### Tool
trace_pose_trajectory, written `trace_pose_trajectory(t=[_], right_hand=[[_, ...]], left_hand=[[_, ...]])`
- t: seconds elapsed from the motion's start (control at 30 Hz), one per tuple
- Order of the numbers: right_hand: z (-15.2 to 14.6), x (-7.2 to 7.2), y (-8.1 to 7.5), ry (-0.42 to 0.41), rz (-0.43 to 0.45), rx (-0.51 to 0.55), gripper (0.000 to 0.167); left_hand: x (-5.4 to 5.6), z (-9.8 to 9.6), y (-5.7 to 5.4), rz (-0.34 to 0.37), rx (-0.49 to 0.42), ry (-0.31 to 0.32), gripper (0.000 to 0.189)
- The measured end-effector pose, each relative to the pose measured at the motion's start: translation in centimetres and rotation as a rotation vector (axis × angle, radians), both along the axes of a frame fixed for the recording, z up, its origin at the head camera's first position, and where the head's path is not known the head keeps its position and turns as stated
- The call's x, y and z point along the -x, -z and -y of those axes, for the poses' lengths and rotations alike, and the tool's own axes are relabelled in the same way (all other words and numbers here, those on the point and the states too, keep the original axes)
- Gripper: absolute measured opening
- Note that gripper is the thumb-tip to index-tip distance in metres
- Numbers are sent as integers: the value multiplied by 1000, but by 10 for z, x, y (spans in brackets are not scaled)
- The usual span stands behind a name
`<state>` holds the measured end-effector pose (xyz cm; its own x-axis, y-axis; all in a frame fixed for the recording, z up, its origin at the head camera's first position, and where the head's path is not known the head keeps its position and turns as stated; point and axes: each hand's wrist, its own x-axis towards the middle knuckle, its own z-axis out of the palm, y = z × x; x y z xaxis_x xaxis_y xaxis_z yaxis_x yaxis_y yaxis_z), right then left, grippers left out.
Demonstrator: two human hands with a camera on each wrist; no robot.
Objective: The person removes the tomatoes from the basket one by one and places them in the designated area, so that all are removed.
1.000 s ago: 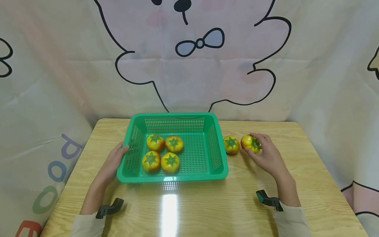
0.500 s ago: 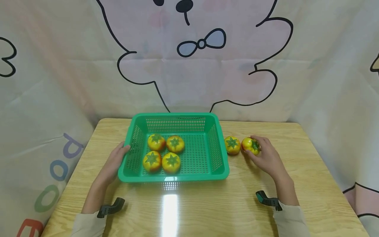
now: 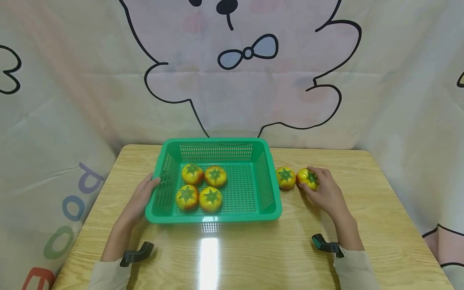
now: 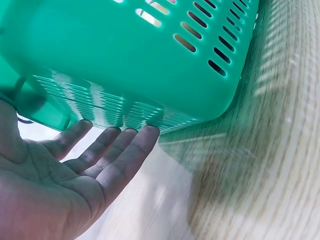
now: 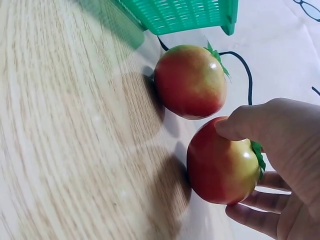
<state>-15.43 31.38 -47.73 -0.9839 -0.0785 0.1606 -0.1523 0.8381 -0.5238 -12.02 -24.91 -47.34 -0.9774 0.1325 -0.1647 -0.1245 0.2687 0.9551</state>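
My right hand (image 3: 326, 191) holds a yellow-and-red tomato (image 5: 220, 165) with a green star-shaped top, thumb on one side and fingers on the other. Just left of it a second tomato (image 3: 286, 178) sits on the table, beside the basket's right wall. At the left end of the green plastic basket (image 3: 214, 218), my left hand (image 3: 139, 199) has its thumb over the rim. The left wrist view shows that hand's fingertips (image 4: 149, 132) against the slotted outer wall. Several tomatoes (image 3: 187, 197) are grouped in the left half of the basket.
The basket stands near the back of a wooden table (image 3: 253, 257). Behind the table hangs a pale curtain (image 3: 232, 96) with a cartoon animal print. Each wrist wears a black band mount (image 3: 137, 254).
The right hand and its tomato have shifted slightly toward the neighbouring tomato, narrowing the gap. The left hand stays at the basket, and the view has drifted a little.
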Motion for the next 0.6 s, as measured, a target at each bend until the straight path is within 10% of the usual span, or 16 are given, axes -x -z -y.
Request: trace_pose_trajectory(t=[0.6], right_hand=[[0,-1,-3,-39,22,-21,69]], left_hand=[[0,0,1,-2,6,-1,68]])
